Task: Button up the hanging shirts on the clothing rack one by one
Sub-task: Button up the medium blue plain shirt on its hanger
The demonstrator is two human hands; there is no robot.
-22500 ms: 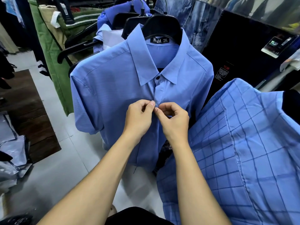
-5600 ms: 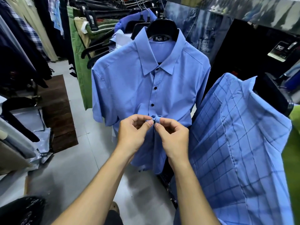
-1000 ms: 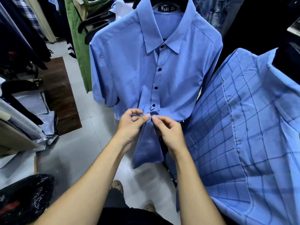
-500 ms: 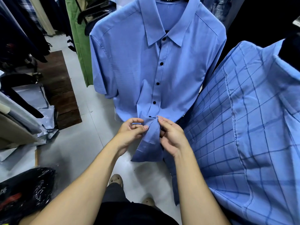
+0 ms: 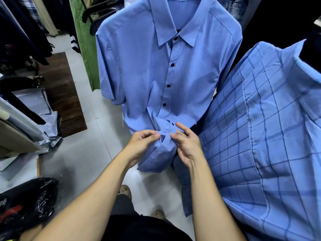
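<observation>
Blue cotton fills the middle of my view: the plain blue shirt (image 5: 139,70) hangs in front of me, its collar at the far top edge and its hem bunched near my hands. Five black buttons (image 5: 168,85) run down its placket, and all of them sit through their holes, the lowest just beyond my right fingertips. My left hand (image 5: 141,145) has its fingers curled, with thumb and forefinger pinching the left edge of the placket fabric below that last button. My right hand (image 5: 186,145) is loose, its fingers (image 5: 181,126) relaxed and slightly spread, the thumb tip touching the cloth beside my left thumb without clamping anything. Under both hands the shirt's tail folds over and hangs toward the floor (image 5: 90,136), which is pale grey tile. To the right, just beside the plain shirt and nearer to me, a blue checked shirt (image 5: 260,136) spreads wide, its fabric brushing my right forearm. To the far left hangs a green garment (image 5: 83,40), and past it a dark wooden mat (image 5: 64,94) lies on the tiles. Grey plastic bags (image 5: 40,105) lie at the left, and a black bag (image 5: 26,202) sits at the near left corner.
</observation>
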